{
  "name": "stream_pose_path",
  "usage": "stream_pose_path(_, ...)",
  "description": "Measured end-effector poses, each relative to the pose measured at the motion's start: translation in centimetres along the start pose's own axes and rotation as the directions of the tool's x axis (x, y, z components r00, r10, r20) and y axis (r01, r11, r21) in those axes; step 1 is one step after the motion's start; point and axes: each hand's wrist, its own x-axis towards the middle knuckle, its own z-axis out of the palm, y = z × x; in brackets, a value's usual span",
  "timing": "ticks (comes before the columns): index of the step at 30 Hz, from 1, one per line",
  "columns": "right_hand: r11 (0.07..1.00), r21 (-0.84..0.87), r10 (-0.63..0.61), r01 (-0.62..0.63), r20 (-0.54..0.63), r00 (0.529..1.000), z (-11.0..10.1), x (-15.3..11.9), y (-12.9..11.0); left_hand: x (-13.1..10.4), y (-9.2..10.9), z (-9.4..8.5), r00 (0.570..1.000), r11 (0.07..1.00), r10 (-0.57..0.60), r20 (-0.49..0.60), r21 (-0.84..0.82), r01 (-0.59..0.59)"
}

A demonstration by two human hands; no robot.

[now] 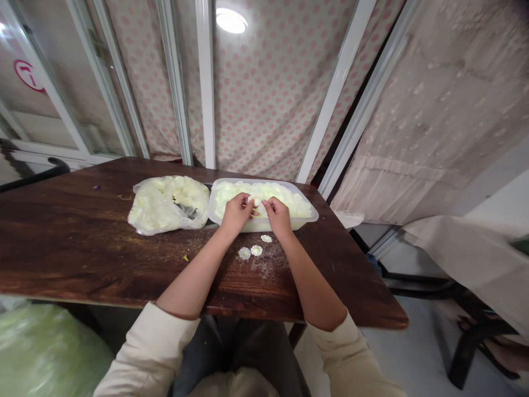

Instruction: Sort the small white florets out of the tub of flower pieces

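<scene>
Both hands are together over the near side of a translucent plastic tub (pixel 306 216) filled with pale yellow-green, petal-like pieces (pixel 285 194). My left hand (pixel 240 210) is closed, fingertips pinching a small pale flower-shaped piece (pixel 257 202). From the other side, my right hand (pixel 276 212) pinches at the same piece with thumb and forefinger. Fingers partly hide it. On the table below the tub lie a scalloped piece (pixel 266 239), another beside it (pixel 257 251) and a more see-through one (pixel 244 253). Fine whitish crumbs are scattered around them.
Left of the tub sits an open clear plastic bag (pixel 155 207) of similar pale pieces. The dark wooden table (pixel 82 237) has its front edge near my lap. A large greenish plastic bag (pixel 49 353) stands at lower left. Behind are framed glass panels with a dotted curtain (pixel 273 94).
</scene>
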Motion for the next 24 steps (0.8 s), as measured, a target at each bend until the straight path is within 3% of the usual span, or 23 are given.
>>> stream_pose_path(3,0.998,-0.007,0.064,-0.065,-0.158,0.985,0.21,0.20,0.41,-0.21,0.25,0.16,0.999,0.997,-0.042,-0.032,-0.069,0.039)
stream_pose_path(6,0.999,-0.043,0.020,-0.030,-0.215,0.976,0.34,0.44,0.89,-0.33,0.27,0.24,1.000,0.999,-0.008,-0.007,-0.054,0.007)
stream_pose_path(12,0.989,-0.110,-0.102,0.102,0.008,0.995,0.58,0.43,1.06,-0.58,-0.03,0.50,0.981,0.981,0.194,0.016,0.003,-0.194)
stream_pose_path(15,0.995,-0.017,-0.096,0.097,0.075,0.993,0.66,0.36,1.03,-0.59,-0.13,0.54,0.963,0.962,0.270,-0.018,0.039,-0.269)
stream_pose_path(18,0.995,0.073,-0.081,0.074,0.085,0.993,0.56,0.44,1.07,-0.40,-0.03,0.38,0.972,0.972,0.236,0.005,-0.016,-0.235)
stream_pose_path(22,0.995,0.052,-0.087,0.085,0.033,0.996,0.52,0.36,0.93,-0.18,0.48,0.13,0.989,0.971,0.122,0.078,-0.214,-0.103)
stream_pose_path(24,0.995,0.043,-0.092,0.092,-0.001,0.996,0.66,0.20,0.80,-0.15,0.69,0.14,0.992,0.971,0.100,0.080,-0.227,-0.080)
